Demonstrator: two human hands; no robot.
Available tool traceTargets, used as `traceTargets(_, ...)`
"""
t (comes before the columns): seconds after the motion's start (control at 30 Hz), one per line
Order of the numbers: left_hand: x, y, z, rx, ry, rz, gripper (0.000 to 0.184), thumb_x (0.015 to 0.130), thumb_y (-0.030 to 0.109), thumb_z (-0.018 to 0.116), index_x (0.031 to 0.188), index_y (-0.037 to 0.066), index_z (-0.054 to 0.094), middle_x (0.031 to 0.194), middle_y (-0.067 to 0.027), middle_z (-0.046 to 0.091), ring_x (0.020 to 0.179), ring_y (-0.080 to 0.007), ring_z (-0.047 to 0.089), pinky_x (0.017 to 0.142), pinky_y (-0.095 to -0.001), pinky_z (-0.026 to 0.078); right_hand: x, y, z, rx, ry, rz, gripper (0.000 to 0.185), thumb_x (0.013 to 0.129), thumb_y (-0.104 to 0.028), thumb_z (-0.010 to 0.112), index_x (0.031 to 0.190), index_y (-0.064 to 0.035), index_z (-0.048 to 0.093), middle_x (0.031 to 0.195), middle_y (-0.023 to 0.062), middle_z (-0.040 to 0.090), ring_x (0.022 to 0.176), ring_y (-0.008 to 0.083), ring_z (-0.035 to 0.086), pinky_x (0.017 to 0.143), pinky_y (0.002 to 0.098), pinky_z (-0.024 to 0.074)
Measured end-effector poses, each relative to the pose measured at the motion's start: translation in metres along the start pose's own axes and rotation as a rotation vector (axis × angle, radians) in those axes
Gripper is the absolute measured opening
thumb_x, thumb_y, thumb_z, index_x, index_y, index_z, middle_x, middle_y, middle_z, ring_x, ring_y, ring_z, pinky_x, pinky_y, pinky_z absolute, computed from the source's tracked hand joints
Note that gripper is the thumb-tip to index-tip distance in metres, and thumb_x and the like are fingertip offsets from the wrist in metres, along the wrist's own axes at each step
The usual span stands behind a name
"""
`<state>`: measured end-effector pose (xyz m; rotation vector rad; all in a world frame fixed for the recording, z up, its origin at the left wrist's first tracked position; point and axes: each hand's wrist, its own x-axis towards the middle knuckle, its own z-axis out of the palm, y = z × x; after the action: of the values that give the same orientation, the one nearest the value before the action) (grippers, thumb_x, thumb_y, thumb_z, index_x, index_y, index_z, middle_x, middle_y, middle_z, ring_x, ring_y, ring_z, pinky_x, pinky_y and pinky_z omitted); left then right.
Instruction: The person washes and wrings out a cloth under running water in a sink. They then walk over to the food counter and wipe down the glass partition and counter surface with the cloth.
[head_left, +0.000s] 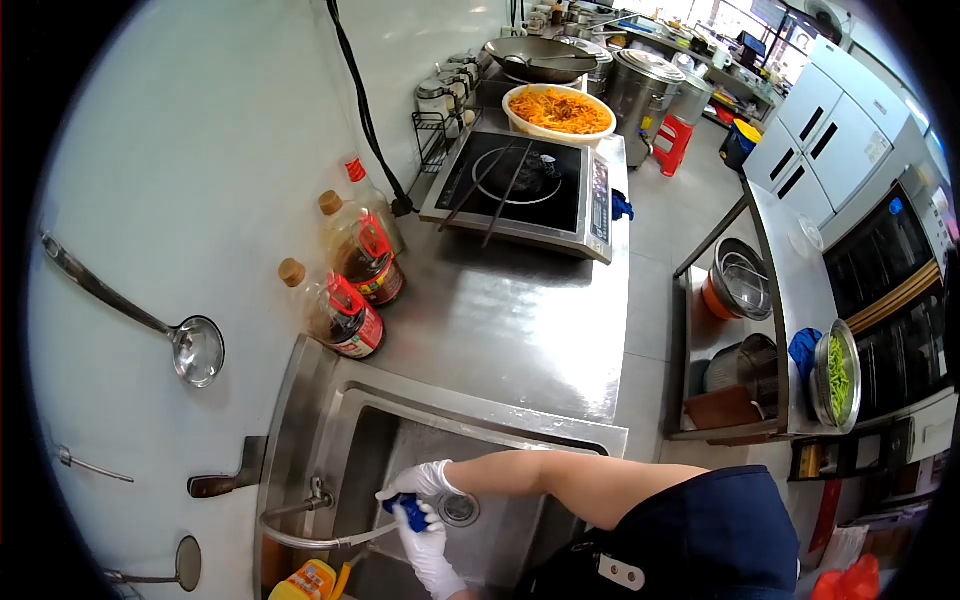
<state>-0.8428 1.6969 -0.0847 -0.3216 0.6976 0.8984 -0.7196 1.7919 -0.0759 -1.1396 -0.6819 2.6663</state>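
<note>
Over the steel sink [350, 440], both my white-gloved hands are closed around a bunched blue cloth [410, 513]. My right hand [425, 481] grips it from the upper side, with the bare forearm reaching in from the right. My left hand [425, 545] holds it from below. The curved faucet [300, 540] ends right beside the cloth; whether water is flowing I cannot tell. Beneath the hands, the drain [459, 509] shows in the sink floor. A yellow bottle [305, 581] stands at the sink's near left corner.
Sauce bottles [350, 318] line the wall beside the sink. Farther along the counter are an induction cooker [530, 190] with chopsticks across it and a bowl of orange shredded food [560, 110]. A ladle [198, 350] and cleaver [240, 475] hang on the wall. A steel shelf [790, 290] stands right.
</note>
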Motion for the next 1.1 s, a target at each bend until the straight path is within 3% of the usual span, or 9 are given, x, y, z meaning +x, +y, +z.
traceTargets(0.13, -0.007, 0.004, 0.023, -0.491, -0.102, -0.023, 0.064, 0.085, 0.055, 0.051, 0.109, -0.004, 0.052, 0.082, -0.0046, 0.060, 0.055, -0.0117, 0.051, 0.047, -0.0237, 0.042, -0.005, -0.003, 0.005, 0.236, -0.049, 0.038, 0.023, 0.087, -0.028, 0.060, 0.095, -0.0062, 0.057, 0.085, 0.0067, 0.063, 0.067, 0.0171, 0.059, 0.059, 0.0312, 0.0513)
traceTargets(0.23, 0.008, 0.010, -0.014, -0.352, -0.349, 0.036, 0.062, 0.087, 0.054, 0.048, 0.111, -0.002, 0.053, 0.070, 0.0019, 0.055, 0.044, -0.0074, 0.040, 0.039, -0.0229, 0.034, 0.037, 0.016, -0.007, 0.436, -0.184, 0.061, 0.023, 0.085, -0.026, 0.061, 0.097, -0.0064, 0.056, 0.086, 0.0071, 0.063, 0.068, 0.0167, 0.060, 0.061, 0.0310, 0.0528)
traceTargets(0.27, 0.002, 0.004, -0.007, -0.375, -0.232, 0.054, 0.059, 0.088, 0.053, 0.045, 0.112, 0.000, 0.054, 0.061, 0.0065, 0.048, 0.038, -0.0055, 0.031, 0.034, -0.0226, 0.027, 0.014, 0.009, 0.007, 0.405, -0.139, 0.053, 0.024, 0.085, -0.026, 0.061, 0.097, -0.0068, 0.055, 0.085, 0.0060, 0.063, 0.067, 0.0150, 0.059, 0.058, 0.0291, 0.0518)
traceTargets(0.4, -0.012, -0.006, -0.022, -0.249, -0.318, 0.123, 0.055, 0.088, 0.050, 0.048, 0.116, 0.003, 0.052, 0.064, 0.0049, 0.050, 0.041, -0.0067, 0.037, 0.039, -0.0206, 0.033, 0.022, 0.018, 0.009, 0.356, -0.273, 0.093, 0.027, 0.086, -0.029, 0.062, 0.098, -0.0060, 0.055, 0.084, 0.0061, 0.062, 0.069, 0.0150, 0.059, 0.059, 0.0276, 0.0512)
traceTargets(0.5, -0.037, -0.017, 0.018, -0.403, -0.097, 0.118, 0.059, 0.086, 0.054, 0.050, 0.116, 0.004, 0.052, 0.069, 0.0025, 0.052, 0.049, -0.0094, 0.044, 0.044, -0.0214, 0.038, 0.011, 0.010, 0.024, 0.342, -0.402, 0.068, 0.029, 0.087, -0.033, 0.061, 0.096, -0.0050, 0.058, 0.083, 0.0060, 0.061, 0.072, 0.0155, 0.060, 0.062, 0.0275, 0.0509)
traceTargets(0.63, -0.048, -0.015, 0.011, -0.238, -0.235, 0.127, 0.061, 0.082, 0.056, 0.055, 0.114, 0.004, 0.053, 0.073, 0.0016, 0.052, 0.054, -0.0117, 0.045, 0.049, -0.0230, 0.038, -0.013, -0.012, 0.046, -0.089, -0.547, -0.345, 0.023, 0.084, -0.014, 0.061, 0.101, 0.0003, 0.059, 0.087, 0.0082, 0.062, 0.085, 0.0168, 0.062, 0.069, 0.0264, 0.0512)
traceTargets(0.77, -0.051, -0.005, 0.005, 0.159, -0.202, 0.101, 0.039, 0.085, 0.042, 0.059, 0.098, 0.006, 0.056, 0.068, 0.0023, 0.047, 0.053, -0.0091, 0.042, 0.048, -0.0236, 0.035, -0.011, -0.014, 0.060, 0.032, -0.367, -0.269, 0.011, 0.077, -0.006, 0.060, 0.084, 0.0030, 0.063, 0.076, 0.0110, 0.060, 0.066, 0.0176, 0.061, 0.058, 0.0290, 0.0516)
traceTargets(0.93, -0.040, -0.008, 0.014, 0.639, 0.349, 0.275, 0.007, 0.082, 0.016, 0.053, 0.079, 0.012, 0.048, 0.051, 0.0038, 0.038, 0.033, -0.0097, 0.029, 0.032, -0.0225, 0.022, 0.012, 0.000, 0.057, -0.184, -0.222, -0.321, 0.013, 0.078, -0.009, 0.059, 0.083, 0.0014, 0.064, 0.078, 0.0124, 0.062, 0.057, 0.0179, 0.058, 0.050, 0.0288, 0.0476)
traceTargets(1.1, -0.005, -0.028, -0.010, 0.960, 0.827, 0.569, 0.010, 0.084, 0.001, 0.048, 0.081, 0.010, 0.051, 0.056, 0.0022, 0.043, 0.038, -0.0094, 0.040, 0.034, -0.0236, 0.032, 0.093, 0.040, 0.041, -0.608, 0.005, -0.474, 0.021, 0.080, -0.018, 0.061, 0.087, 0.0005, 0.065, 0.080, 0.0102, 0.063, 0.063, 0.0180, 0.058, 0.055, 0.0303, 0.0457)
